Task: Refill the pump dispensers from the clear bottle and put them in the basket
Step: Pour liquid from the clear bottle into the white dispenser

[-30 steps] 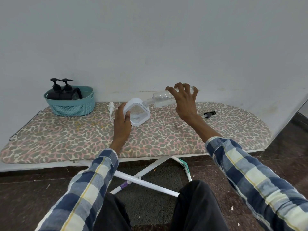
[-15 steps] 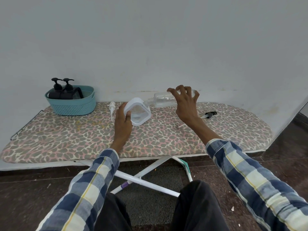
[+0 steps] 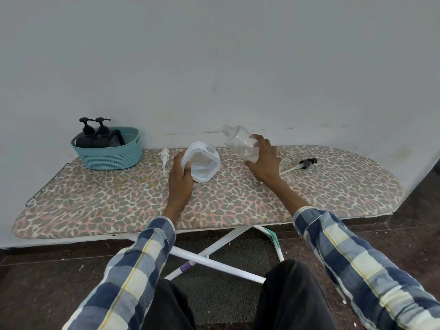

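My left hand (image 3: 180, 177) grips a white square dispenser body (image 3: 202, 161) that leans tilted on the ironing board, its open neck pointing up and right. My right hand (image 3: 266, 161) holds the clear bottle (image 3: 240, 142), tipped back so its mouth points up and left, clear of the dispenser's neck. A white pump head (image 3: 164, 157) lies left of the dispenser. A black pump head with a white tube (image 3: 300, 164) lies to the right. Two black pump dispensers (image 3: 95, 134) stand in the teal basket (image 3: 112, 155) at the far left.
The ironing board (image 3: 119, 203) has a leopard-print cover and stands against a white wall. Its white crossed legs (image 3: 214, 258) and my knees are below the near edge. A wire rest sticks out at the board's left end.
My right hand has pulled the clear bottle back from the dispenser's neck and tipped its mouth upward. My left hand still grips the dispenser in the same spot.
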